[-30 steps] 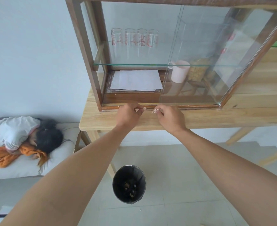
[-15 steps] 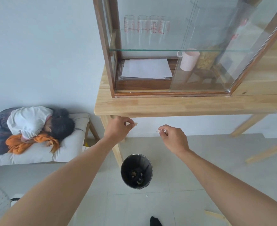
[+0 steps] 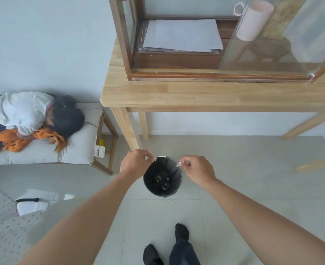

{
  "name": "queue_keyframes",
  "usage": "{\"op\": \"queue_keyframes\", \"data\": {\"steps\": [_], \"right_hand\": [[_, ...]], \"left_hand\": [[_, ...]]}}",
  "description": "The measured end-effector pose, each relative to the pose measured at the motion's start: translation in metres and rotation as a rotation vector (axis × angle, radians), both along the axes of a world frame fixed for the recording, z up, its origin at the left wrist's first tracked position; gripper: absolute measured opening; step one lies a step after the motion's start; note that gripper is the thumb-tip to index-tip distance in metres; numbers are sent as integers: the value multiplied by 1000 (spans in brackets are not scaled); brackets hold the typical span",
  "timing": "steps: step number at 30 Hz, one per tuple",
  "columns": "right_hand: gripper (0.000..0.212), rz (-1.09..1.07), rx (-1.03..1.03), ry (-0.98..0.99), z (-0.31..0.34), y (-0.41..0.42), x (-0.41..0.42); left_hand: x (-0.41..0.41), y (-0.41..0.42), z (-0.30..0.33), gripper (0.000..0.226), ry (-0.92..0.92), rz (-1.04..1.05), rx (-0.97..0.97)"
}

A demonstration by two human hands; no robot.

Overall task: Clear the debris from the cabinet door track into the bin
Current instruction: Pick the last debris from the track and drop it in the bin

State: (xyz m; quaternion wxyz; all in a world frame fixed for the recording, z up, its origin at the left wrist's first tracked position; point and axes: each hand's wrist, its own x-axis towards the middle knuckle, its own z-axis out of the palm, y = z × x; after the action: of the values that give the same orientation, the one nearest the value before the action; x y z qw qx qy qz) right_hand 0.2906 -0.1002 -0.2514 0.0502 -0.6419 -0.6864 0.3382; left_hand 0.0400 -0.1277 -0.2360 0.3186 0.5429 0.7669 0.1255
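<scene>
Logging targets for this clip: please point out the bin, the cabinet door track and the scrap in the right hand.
bin (image 3: 151, 186): head view, dark inner wall on the left.
cabinet door track (image 3: 215, 75): head view, wooden rail along the cabinet's front bottom.
scrap (image 3: 179, 164): head view, pale bit pinched at the right hand's fingertips.

Soft even daylight, edges warped

Two bare forearms, no sleeves, left hand (image 3: 135, 162) and right hand (image 3: 199, 170) ungloved, no rings or watch visible, dark trousers (image 3: 182, 252), black socks (image 3: 181, 232), no shoes
</scene>
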Motion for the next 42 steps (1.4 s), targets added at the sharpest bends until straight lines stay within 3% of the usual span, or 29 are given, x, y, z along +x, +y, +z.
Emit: {"op": "queue_keyframes", "data": {"steps": [10, 13, 20, 26, 30, 33, 42], "right_hand": [[29, 109, -122, -81, -44, 18, -11], [39, 129, -150, -108, -43, 23, -8], [39, 94, -114, -106, -19, 26, 9], [41, 58, -2, -75, 37, 34, 18], [30, 2, 104, -37, 90, 42, 21], [19, -39, 198, -12, 137, 49, 23], [17, -119, 554, 38, 261, 86, 49]], "left_hand": [[27, 2, -58, 15, 60, 38, -111], [31, 8, -61, 24, 81, 36, -121], [31, 10, -40, 23, 77, 42, -65], [26, 16, 18, 25, 52, 40, 32], [17, 23, 79, 28, 116, 9, 128], [8, 31, 128, 32, 152, 6, 197], [-26, 68, 244, 40, 133, 108, 469]]}}
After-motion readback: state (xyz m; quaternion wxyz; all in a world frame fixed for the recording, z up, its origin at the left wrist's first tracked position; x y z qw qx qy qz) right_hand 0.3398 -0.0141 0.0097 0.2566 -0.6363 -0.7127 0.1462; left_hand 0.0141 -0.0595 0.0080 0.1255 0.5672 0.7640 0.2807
